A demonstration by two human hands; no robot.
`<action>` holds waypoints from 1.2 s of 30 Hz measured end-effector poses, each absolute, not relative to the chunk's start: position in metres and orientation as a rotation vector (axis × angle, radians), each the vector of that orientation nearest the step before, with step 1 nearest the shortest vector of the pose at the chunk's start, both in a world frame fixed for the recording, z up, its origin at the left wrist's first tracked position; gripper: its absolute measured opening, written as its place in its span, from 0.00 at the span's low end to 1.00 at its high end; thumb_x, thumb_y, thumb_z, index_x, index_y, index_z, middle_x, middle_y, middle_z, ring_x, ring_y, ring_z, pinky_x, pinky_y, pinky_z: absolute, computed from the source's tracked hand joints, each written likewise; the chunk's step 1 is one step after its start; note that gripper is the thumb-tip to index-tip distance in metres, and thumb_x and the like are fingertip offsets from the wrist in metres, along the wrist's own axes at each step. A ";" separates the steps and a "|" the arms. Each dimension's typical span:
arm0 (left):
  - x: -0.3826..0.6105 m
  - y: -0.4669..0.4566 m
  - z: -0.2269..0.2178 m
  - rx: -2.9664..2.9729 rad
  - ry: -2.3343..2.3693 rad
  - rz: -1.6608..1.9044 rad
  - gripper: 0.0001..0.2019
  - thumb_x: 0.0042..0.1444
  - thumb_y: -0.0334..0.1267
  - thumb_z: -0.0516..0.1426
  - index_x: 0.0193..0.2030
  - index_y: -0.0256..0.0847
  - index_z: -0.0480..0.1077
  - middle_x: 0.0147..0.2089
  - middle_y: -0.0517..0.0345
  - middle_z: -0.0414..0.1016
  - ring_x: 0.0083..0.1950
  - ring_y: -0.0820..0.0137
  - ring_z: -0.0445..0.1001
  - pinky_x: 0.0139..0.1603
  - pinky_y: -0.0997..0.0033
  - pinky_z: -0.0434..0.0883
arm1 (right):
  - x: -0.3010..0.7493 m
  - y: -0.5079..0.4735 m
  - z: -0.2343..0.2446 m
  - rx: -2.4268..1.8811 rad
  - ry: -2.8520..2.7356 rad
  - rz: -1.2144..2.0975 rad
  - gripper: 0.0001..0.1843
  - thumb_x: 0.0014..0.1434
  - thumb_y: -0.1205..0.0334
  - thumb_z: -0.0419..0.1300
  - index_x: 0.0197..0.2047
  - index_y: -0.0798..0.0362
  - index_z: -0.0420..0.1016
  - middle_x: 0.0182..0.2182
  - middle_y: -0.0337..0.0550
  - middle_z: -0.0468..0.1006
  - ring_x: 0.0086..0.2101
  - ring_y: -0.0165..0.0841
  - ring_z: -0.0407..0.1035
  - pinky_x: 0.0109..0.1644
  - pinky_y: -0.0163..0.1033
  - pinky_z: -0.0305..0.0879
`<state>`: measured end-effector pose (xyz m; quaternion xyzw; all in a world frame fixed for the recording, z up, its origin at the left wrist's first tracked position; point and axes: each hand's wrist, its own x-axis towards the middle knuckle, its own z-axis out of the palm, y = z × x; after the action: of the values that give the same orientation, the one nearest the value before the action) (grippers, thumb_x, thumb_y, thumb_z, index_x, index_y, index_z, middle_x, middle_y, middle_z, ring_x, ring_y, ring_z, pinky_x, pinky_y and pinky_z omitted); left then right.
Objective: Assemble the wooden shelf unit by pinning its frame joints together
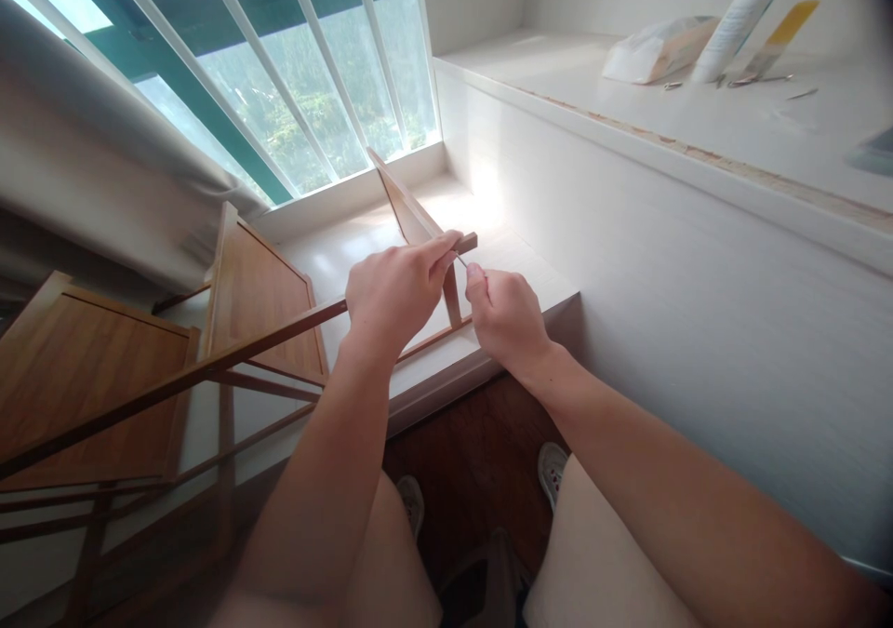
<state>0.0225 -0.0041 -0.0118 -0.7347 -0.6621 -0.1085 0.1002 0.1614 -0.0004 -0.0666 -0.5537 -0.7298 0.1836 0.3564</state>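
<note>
My left hand [396, 291] is closed around a long wooden rail [209, 363] near its far end, thumb and fingers pinching the rail's tip. My right hand [506, 316] is closed just to the right of it, pinching a thin metal piece, perhaps a small tool or screw [461, 259], against the rail's end. The rail belongs to a wooden frame with shelf panels [261, 298] that leans over a white window ledge [335, 256]. An upright wooden panel [408, 209] stands on the ledge right behind my hands.
A barred window [293, 79] and a grey curtain [84, 172] fill the left. A white counter [628, 98] at the upper right carries a bag, tubes and small metal bits. Below are dark wood floor [474, 460], my knees and shoes.
</note>
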 end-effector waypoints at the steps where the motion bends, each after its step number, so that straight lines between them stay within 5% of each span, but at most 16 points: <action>1: 0.022 -0.004 -0.012 -2.175 -1.952 -0.322 0.19 0.69 0.51 0.44 0.60 0.68 0.70 0.42 0.60 0.83 0.38 0.60 0.77 0.34 0.64 0.61 | 0.161 0.000 -0.067 -1.417 -1.867 0.498 0.29 0.72 0.52 0.40 0.23 0.52 0.66 0.19 0.42 0.68 0.24 0.33 0.63 0.32 0.39 0.51; 7: 0.024 -0.005 -0.011 -2.168 -1.989 -0.323 0.19 0.69 0.51 0.45 0.60 0.67 0.70 0.43 0.59 0.83 0.39 0.60 0.77 0.36 0.63 0.63 | 0.158 0.001 -0.068 -1.355 -1.736 0.693 0.29 0.71 0.48 0.42 0.20 0.50 0.61 0.18 0.40 0.66 0.24 0.33 0.64 0.34 0.38 0.57; 13: 0.023 -0.004 -0.012 -2.179 -1.965 -0.326 0.19 0.69 0.50 0.45 0.60 0.68 0.70 0.43 0.60 0.82 0.39 0.59 0.77 0.36 0.63 0.64 | 0.154 0.000 -0.069 -1.223 -1.598 0.927 0.30 0.71 0.47 0.40 0.19 0.48 0.53 0.15 0.36 0.59 0.20 0.30 0.57 0.28 0.38 0.54; 20: 0.022 -0.003 -0.012 -2.181 -1.969 -0.332 0.19 0.69 0.51 0.45 0.59 0.68 0.70 0.43 0.60 0.82 0.39 0.59 0.77 0.36 0.64 0.63 | 0.166 -0.002 -0.060 -1.384 -1.860 0.647 0.26 0.71 0.51 0.42 0.23 0.50 0.58 0.19 0.39 0.64 0.24 0.32 0.60 0.31 0.39 0.50; 36: 0.021 -0.004 -0.013 -2.188 -1.961 -0.359 0.19 0.68 0.52 0.45 0.59 0.69 0.70 0.42 0.62 0.83 0.39 0.59 0.78 0.35 0.64 0.63 | 0.164 -0.002 -0.061 -1.343 -1.792 0.729 0.26 0.70 0.54 0.42 0.20 0.50 0.55 0.18 0.37 0.59 0.23 0.29 0.56 0.31 0.38 0.49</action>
<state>0.0213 -0.0036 -0.0132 -0.7361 -0.6598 -0.1207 0.0905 0.1637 -0.0018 -0.0612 -0.5269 -0.7028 0.2858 0.3832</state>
